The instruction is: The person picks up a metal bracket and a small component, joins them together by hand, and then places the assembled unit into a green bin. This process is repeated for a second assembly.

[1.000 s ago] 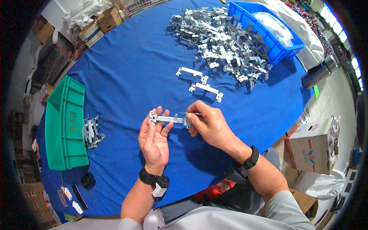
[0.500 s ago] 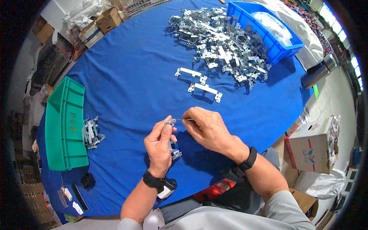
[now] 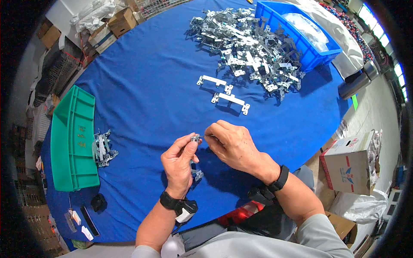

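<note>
My left hand is closed on a metal bracket, whose upper end shows between thumb and index finger and whose lower end sticks out beside the palm. Just to the right, my right hand pinches a thin metal tool that points left at the bracket's upper end. Whether its tip touches the bracket is too small to tell. Beyond my hands lie two loose brackets, one behind the other. A large heap of similar brackets sits farther back on the blue cloth.
A blue bin with plastic inside stands behind the heap. On the left are a green tray and a small pile of brackets. A metal bottle lies at the right edge, near a cardboard box.
The bracket in my left hand has turned, and its upper end sits slightly closer to my right hand. Less of its lower end shows. My right hand has barely moved.
</note>
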Available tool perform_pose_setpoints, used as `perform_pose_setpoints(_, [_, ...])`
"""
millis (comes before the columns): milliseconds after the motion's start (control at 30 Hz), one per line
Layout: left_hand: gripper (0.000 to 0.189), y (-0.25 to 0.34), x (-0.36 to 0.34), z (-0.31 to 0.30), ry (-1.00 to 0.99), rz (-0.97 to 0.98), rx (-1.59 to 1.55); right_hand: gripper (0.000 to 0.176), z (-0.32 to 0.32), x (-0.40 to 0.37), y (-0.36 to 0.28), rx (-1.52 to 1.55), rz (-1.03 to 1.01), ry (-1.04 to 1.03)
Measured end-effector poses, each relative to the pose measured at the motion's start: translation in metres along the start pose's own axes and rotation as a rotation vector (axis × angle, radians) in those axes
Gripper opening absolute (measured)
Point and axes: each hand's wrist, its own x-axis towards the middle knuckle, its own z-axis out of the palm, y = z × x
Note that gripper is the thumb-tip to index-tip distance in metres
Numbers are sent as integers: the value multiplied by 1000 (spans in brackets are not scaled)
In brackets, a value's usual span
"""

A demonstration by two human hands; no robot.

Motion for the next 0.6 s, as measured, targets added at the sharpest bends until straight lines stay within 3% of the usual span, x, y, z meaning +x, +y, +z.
perform_pose_setpoints(367, [23,2,0,1,-13,-17,12,10,3,-1,0,-156,-5,-21])
perform_pose_setpoints(600, [24,9,4,5,58,-99,-4,15,9,1,5,6,43,13])
